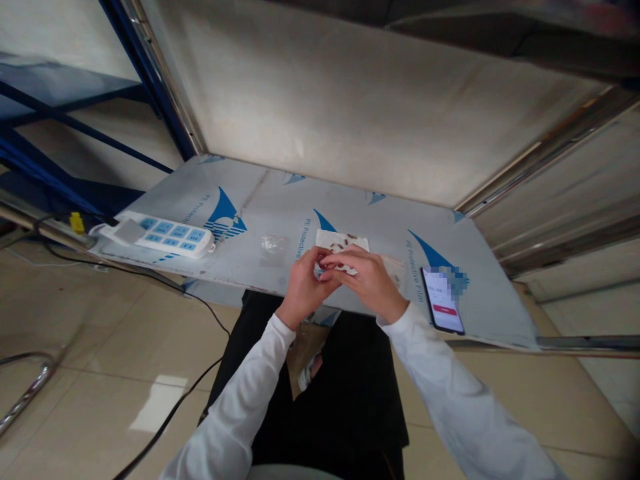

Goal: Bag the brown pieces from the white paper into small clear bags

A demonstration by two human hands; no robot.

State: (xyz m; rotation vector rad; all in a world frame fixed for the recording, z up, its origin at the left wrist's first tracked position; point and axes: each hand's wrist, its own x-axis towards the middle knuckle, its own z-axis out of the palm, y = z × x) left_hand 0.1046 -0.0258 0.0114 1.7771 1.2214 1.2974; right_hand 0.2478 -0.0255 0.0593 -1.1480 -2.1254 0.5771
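My left hand (pixel 309 280) and my right hand (pixel 369 275) meet over the front edge of the film-covered table, fingertips pinched together. Whatever they grip between them is too small and too covered by the fingers to name. Just beyond the fingers lies a white paper sheet (pixel 325 239) with several small brown pieces (pixel 352 236) on it. Left of my hands is a small clear plastic bag (pixel 273 251). Another clear, flat piece of plastic (pixel 397 268) lies partly behind my right hand.
A white power strip (pixel 175 235) with blue sockets sits at the table's left end, its black cable (pixel 216 313) hanging to the floor. At right lies a phone (pixel 442 300) with a lit screen. A grey wall panel (pixel 320 113) rises behind the table (pixel 250 187).
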